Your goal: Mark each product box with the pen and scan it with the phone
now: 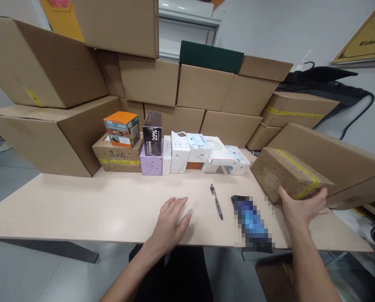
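Observation:
My left hand (171, 222) lies flat on the light wooden table (80, 205), fingers spread, holding nothing. My right hand (302, 205) grips the near corner of a small cardboard box with yellow tape (288, 174) at the table's right side. A black pen (217, 202) and a phone (252, 222) lie on the table between my hands.
A row of small retail boxes (194, 153) stands at the table's back, with an orange box (122, 128) on a taped carton (118, 159). Large cardboard cartons (49, 63) are stacked behind and to both sides. A black bag (326, 82) sits at the far right.

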Action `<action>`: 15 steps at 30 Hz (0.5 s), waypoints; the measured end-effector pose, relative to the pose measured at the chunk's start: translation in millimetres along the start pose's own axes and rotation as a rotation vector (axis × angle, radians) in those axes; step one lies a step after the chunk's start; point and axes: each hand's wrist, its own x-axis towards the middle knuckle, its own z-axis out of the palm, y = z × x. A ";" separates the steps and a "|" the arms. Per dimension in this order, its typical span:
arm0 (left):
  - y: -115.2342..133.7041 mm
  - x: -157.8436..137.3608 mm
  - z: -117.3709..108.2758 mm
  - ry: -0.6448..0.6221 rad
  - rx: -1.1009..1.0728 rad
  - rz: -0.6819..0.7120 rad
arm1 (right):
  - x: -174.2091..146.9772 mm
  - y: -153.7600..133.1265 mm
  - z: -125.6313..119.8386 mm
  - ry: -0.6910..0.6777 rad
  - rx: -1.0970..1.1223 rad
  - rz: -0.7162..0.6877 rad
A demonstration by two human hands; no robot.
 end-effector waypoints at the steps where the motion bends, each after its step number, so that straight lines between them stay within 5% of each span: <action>1: -0.7 -0.3 -0.3 -0.008 0.003 0.003 | 1.4 1.2 3.8 -0.029 0.020 0.043; 4: -2.0 -0.3 -1.1 -0.022 0.006 0.005 | 5.6 -2.7 2.3 -0.015 0.012 0.153; 7: -1.7 1.7 -1.4 -0.027 -0.012 -0.016 | 5.9 -28.9 -7.1 0.090 0.000 0.005; 10: 0.4 5.3 -2.0 -0.033 -0.036 -0.025 | 4.8 -71.9 -0.8 -0.201 -0.010 -0.252; 15: 1.5 7.5 -2.7 -0.013 -0.047 -0.023 | 12.2 -122.3 57.1 -0.486 -0.057 -0.215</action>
